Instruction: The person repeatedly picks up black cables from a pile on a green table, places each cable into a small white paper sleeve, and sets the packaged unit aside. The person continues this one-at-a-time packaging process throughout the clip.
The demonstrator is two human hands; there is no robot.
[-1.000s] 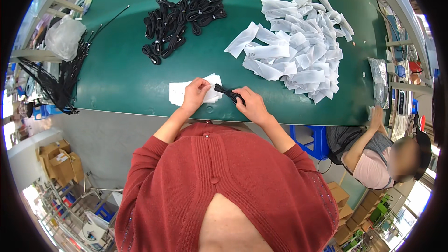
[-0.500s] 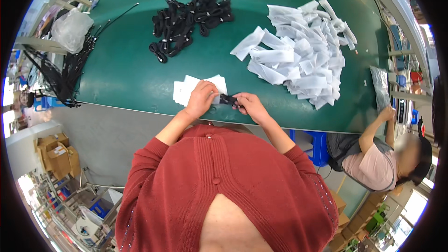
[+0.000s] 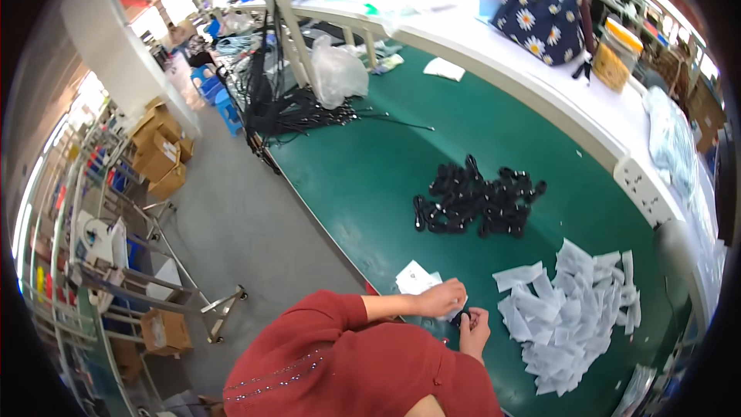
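My right hand (image 3: 475,330) is closed, its thumb and fingers pinching a small bundled black cable (image 3: 461,316) at the near edge of the green table. Right beside it, my left hand (image 3: 443,298) has its fingers pressed together over a pale, translucent sleeve (image 3: 451,314), mostly hidden by the hand. White paper slips (image 3: 415,278) lie under and left of my left hand. Beyond my hands is a heap of bundled black cables (image 3: 480,199). To the right lies a large pile of whitish translucent sleeves (image 3: 567,320).
Long loose black cables (image 3: 309,114) hang over the table's far left edge, near a clear plastic bag (image 3: 340,73). A white shelf (image 3: 463,27) along the back bears a flowered bag (image 3: 540,19) and a yellow-lidded jar (image 3: 617,54). Cardboard boxes (image 3: 160,150) stand on the floor at left.
The view has swung left and up, bringing the shelf in and shifting the table rightward. Both hands stay close together at the black cable. The co-worker at right is out of view.
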